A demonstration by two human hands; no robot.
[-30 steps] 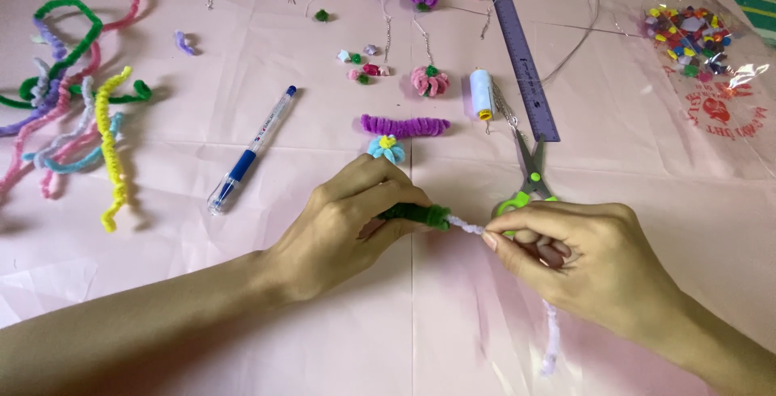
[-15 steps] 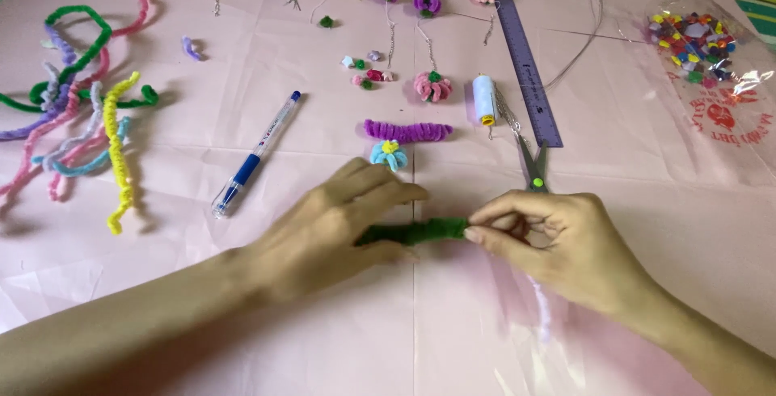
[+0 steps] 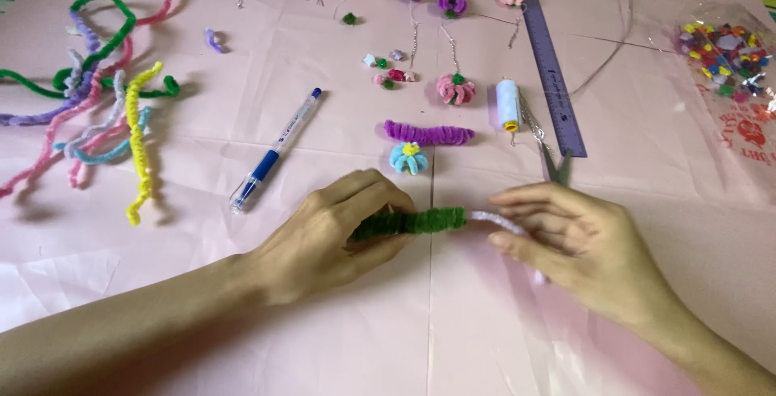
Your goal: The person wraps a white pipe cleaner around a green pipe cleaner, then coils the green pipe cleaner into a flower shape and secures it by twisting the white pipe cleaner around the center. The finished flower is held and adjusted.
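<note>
My left hand pinches the left end of a coiled green pipe cleaner that lies horizontally just above the pink table cover. A thin pale rod or straw sticks out of the coil's right end, and my right hand grips it between thumb and fingers. Just beyond the coil lie a small light-blue pipe-cleaner flower and a coiled purple pipe cleaner.
A blue pen lies left of centre. Loose pipe cleaners in several colours pile at far left. A white thread spool, scissors, purple ruler, bead bag and several small flowers sit further back.
The green coil has stretched longer along the pale rod. My right hand has slid to the right, away from the left hand, uncovering the scissors' tips.
</note>
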